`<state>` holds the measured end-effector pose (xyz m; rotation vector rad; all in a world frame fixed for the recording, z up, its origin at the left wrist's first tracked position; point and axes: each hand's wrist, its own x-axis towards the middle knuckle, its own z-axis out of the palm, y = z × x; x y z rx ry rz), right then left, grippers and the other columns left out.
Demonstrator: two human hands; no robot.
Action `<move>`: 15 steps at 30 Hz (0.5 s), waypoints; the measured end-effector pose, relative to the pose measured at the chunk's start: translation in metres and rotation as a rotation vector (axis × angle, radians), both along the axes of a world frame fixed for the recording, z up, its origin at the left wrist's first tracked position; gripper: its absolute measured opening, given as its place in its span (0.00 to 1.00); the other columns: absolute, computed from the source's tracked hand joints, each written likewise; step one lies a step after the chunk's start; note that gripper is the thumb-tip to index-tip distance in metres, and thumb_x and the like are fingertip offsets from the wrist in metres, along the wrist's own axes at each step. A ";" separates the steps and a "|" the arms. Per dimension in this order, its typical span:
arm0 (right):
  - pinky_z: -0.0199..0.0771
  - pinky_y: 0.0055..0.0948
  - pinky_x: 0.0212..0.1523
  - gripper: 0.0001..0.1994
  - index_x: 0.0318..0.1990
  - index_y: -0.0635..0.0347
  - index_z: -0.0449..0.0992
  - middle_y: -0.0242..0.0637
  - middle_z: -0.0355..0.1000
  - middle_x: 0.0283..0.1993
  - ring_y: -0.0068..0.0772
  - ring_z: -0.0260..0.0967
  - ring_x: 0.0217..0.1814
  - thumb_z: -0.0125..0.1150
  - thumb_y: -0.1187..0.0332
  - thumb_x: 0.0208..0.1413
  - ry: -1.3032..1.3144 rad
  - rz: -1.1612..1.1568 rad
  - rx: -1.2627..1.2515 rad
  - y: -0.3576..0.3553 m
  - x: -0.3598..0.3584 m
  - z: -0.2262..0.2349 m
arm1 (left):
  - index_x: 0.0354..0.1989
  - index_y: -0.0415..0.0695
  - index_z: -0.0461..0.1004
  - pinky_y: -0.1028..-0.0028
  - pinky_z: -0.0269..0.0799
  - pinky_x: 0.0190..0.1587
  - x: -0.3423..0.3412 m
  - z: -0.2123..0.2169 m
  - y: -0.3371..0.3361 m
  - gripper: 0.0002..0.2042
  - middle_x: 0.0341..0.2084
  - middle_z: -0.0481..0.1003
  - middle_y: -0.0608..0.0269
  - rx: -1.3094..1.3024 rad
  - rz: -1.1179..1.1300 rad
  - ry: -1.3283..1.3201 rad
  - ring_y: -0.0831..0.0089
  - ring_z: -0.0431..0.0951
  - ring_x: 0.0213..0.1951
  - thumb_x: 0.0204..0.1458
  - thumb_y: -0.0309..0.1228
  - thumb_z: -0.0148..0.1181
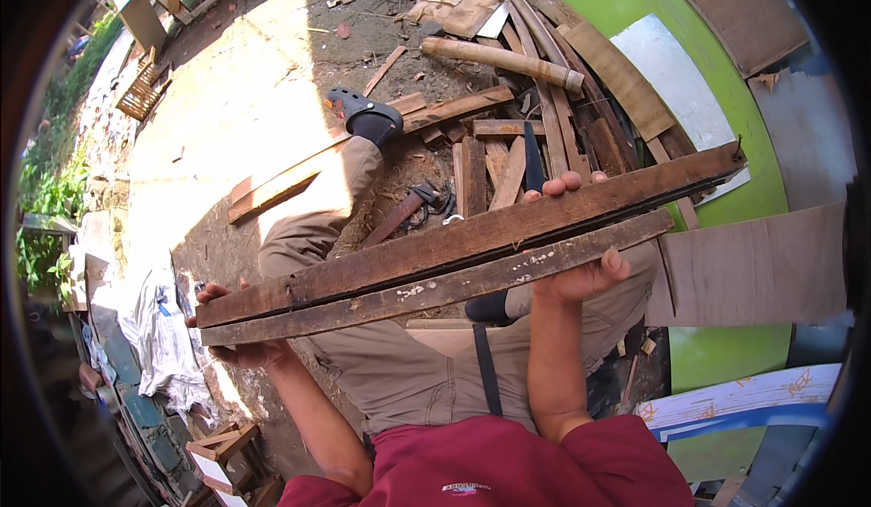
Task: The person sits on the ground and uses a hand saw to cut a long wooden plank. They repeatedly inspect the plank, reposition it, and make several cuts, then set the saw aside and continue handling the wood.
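Head view: two timbers held as a pair in both hands

Position. From where I stand, the worker appears seated, with a plain brown beam [472,237] and a paint-spotted batten [454,283] side by side over the lap. The left hand [256,354] grips both timbers near their left ends. The right hand [585,280] spans both farther along, fingertips over the beam's far edge, palm beneath the batten. A narrow dark gap separates the timbers toward the right.

Handling (judgement).
1. Keep the left ends flush; they make the best reference.
2. Support the beam's right overhang; its weight could twist the pair.
3. Keep fingers out of the gap, which could pinch.
4. Keep skin clear of the thin spike [740,144] at the beam's right end, possibly a nail.

Containers. A slatted brown crate [138,92] stands at upper left; its contents cannot be told. A crumpled white sheet or sack [163,335] lies at left; whether it holds anything is unclear.
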<state>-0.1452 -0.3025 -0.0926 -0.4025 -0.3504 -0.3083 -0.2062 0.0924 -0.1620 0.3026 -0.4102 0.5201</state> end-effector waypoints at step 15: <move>0.63 0.54 0.65 0.41 0.62 0.51 0.56 0.48 0.64 0.54 0.49 0.66 0.60 0.67 0.59 0.35 -0.143 0.087 0.042 -0.006 -0.002 0.009 | 0.55 0.57 0.75 0.40 0.24 0.71 0.002 -0.002 -0.007 0.20 0.66 0.61 0.60 -0.235 -0.200 -0.141 0.65 0.48 0.73 0.53 0.32 0.64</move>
